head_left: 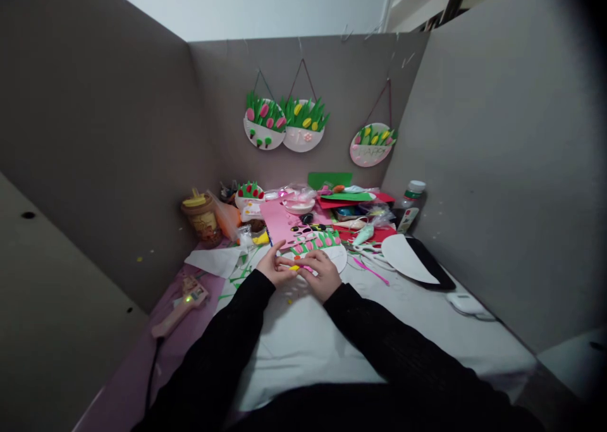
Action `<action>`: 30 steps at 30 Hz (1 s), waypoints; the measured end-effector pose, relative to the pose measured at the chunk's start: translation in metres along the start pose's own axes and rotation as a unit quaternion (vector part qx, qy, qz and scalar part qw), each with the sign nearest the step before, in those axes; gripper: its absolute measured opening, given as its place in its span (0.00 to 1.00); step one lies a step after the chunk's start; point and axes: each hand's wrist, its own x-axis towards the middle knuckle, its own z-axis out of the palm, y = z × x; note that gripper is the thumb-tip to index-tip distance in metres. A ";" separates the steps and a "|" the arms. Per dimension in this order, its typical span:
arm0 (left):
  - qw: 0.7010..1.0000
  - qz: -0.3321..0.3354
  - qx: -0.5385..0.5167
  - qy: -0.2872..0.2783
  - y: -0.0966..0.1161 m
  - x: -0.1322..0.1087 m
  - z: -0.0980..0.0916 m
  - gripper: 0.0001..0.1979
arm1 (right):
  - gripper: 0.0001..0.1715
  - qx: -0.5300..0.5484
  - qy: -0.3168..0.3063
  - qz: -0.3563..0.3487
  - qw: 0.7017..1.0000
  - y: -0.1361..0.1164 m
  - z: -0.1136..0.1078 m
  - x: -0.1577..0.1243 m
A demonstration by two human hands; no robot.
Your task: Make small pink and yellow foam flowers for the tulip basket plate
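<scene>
My left hand (276,269) and my right hand (323,274) meet above the middle of the table. Their fingertips come together on a small yellow piece (294,267), with bits of orange and pink beside it; its material is too small to make out. Just behind the fingers lies a white paper-plate craft (337,255) with pink tulips and green leaves, partly hidden by my hands. To the right of it rest white-handled scissors (374,255) and a pink plastic tool (372,272).
Tulip plate crafts (303,140) hang on the grey back panel. A glue gun (183,312) with its light on lies left, near a lidded cup (202,217). A bottle (412,195), a half plate (408,258) on a black tablet and a white device (467,304) are right.
</scene>
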 end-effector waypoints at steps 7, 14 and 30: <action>0.999 -0.024 0.024 -0.018 0.002 -0.003 0.006 0.48 | 0.05 0.009 0.006 0.013 1.000 -0.003 -0.002 0.002; 0.999 0.004 0.030 -0.025 0.005 -0.005 0.006 0.41 | 0.08 0.017 0.009 -0.005 1.000 -0.005 -0.004 0.003; 0.999 0.007 0.036 -0.037 0.004 -0.001 0.001 0.41 | 0.05 0.009 0.008 -0.017 1.000 -0.005 -0.003 0.002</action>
